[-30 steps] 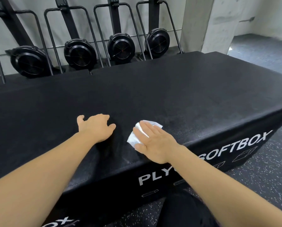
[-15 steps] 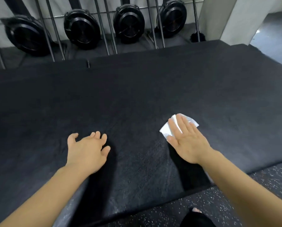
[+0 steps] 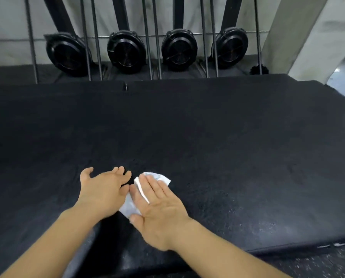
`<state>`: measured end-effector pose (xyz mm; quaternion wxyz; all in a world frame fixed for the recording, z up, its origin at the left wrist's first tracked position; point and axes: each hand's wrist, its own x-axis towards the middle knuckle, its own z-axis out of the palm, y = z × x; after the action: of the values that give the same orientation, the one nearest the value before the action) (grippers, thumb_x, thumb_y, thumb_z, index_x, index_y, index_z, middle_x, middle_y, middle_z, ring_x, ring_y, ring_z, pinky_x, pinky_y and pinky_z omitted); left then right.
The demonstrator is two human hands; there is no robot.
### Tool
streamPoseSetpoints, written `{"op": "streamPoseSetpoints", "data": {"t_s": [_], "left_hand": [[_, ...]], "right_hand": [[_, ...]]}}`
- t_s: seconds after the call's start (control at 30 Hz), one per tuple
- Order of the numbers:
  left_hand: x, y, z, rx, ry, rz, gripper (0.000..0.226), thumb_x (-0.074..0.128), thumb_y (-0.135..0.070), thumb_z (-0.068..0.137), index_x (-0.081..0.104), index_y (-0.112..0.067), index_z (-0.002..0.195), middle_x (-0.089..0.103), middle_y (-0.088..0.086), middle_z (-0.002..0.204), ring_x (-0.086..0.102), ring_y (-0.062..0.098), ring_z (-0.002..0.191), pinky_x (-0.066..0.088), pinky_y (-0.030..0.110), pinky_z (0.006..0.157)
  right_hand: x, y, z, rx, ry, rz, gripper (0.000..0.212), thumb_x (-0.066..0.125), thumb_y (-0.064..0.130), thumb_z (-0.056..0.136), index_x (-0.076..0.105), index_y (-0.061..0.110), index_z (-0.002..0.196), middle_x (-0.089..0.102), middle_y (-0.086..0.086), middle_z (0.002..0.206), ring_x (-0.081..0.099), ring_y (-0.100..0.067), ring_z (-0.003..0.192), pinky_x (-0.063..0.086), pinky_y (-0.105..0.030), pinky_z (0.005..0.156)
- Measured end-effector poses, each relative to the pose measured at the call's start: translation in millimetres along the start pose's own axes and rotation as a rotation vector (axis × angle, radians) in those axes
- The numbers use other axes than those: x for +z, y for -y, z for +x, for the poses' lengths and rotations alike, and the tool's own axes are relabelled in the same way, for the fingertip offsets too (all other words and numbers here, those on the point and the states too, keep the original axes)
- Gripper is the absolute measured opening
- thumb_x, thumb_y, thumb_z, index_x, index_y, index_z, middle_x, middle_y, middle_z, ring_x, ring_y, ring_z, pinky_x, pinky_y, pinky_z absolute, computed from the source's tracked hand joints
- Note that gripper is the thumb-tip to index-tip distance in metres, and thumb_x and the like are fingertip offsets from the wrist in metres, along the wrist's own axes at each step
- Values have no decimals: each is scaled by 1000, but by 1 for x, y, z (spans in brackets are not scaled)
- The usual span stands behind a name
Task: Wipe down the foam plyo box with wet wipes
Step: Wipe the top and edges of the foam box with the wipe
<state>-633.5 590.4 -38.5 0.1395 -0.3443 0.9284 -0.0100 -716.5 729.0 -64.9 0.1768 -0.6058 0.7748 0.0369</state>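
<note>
The black foam plyo box (image 3: 207, 127) fills most of the view, its wide top facing me. My right hand (image 3: 159, 209) lies flat on the top near the front edge, pressing a white wet wipe (image 3: 157, 176) against the surface; the wipe shows past my fingertips and beside my thumb. My left hand (image 3: 103, 189) rests palm down on the box just left of the wipe, fingers spread, holding nothing. The two hands almost touch. Faint damp streaks show on the box to the right of my right hand.
Several black fan-wheel machines (image 3: 125, 51) with upright metal rails stand against the wall right behind the box. A concrete pillar (image 3: 308, 33) rises at the back right. Speckled rubber floor (image 3: 318, 263) shows below the box's front edge at the lower right.
My right hand has slid the wipe leftward across the box top until it sits beside my left hand. The view has tilted up, so more of the machines behind shows.
</note>
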Motion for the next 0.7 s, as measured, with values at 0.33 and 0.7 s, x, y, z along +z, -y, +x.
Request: {"op": "streamPoseSetpoints", "data": {"t_s": [0.33, 0.7], "left_hand": [[-8, -23, -43, -65, 154, -76, 64, 38, -57, 96, 21, -33, 152, 10, -6, 162, 13, 8, 147, -2, 50, 116], [-11, -30, -44, -97, 193, -77, 64, 38, -57, 96, 23, -30, 152, 12, -4, 162, 18, 12, 147, -9, 54, 115]], "right_hand": [[-42, -136, -20, 341, -89, 151, 62, 20, 51, 103, -5, 29, 156, -14, 4, 163, -13, -16, 150, -2, -35, 120], [-14, -98, -34, 352, -107, 96, 63, 12, 43, 105, -11, 16, 156, -22, -9, 161, -23, -23, 148, -7, -40, 121]]}}
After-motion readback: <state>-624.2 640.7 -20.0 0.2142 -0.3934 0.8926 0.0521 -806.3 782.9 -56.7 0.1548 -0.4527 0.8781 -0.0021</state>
